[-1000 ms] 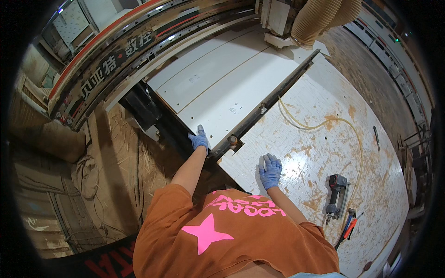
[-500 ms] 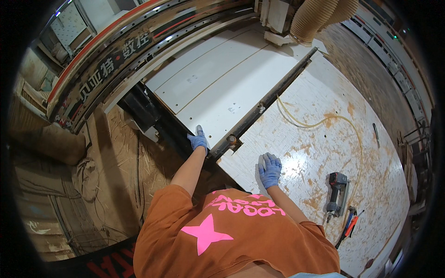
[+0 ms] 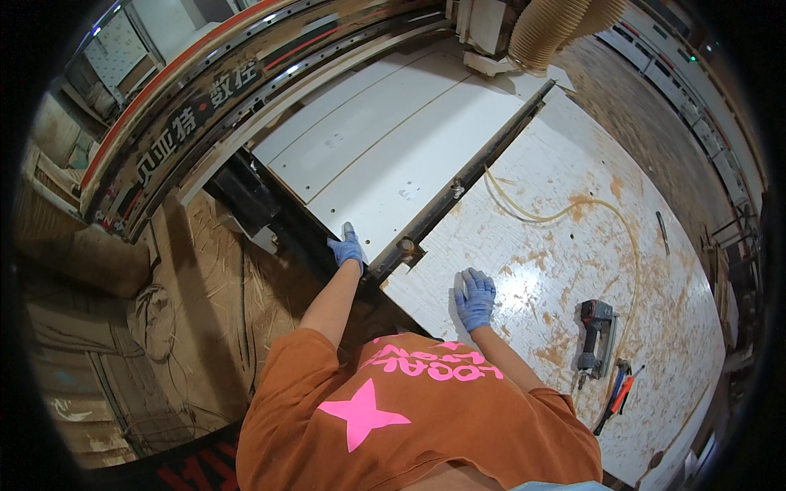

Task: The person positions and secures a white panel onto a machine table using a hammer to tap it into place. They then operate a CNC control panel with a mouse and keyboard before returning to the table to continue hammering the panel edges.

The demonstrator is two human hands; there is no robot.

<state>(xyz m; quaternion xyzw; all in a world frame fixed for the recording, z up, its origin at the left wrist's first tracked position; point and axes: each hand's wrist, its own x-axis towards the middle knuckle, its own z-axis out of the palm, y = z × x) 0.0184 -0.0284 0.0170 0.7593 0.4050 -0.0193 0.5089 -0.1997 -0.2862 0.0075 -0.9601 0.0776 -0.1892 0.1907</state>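
My left hand [image 3: 347, 247], in a blue-grey glove, rests at the near corner of a white panel [image 3: 426, 147] on the machine bed, fingers stretched over its edge. Grooves run along the panel, and small holes dot its near end. My right hand [image 3: 475, 299], gloved alike, lies flat with fingers extended on a scuffed white tabletop [image 3: 532, 262]; nothing is in it. Between the two surfaces runs a dark metal rail [image 3: 483, 161] with bolt-like fittings. To the right of my right hand lies a black nail gun [image 3: 594, 335].
Beside the nail gun lie orange-and-black hand tools [image 3: 620, 397]; a thin dark tool [image 3: 661, 232] is farther off. A yellow air hose [image 3: 540, 219] curves over the dusty tabletop. A machine gantry [image 3: 205, 106] spans the far left, with a ribbed duct [image 3: 557, 33] at the back.
The whole view has shifted very slightly. Both hands stay in the same places on the panel and the tabletop.
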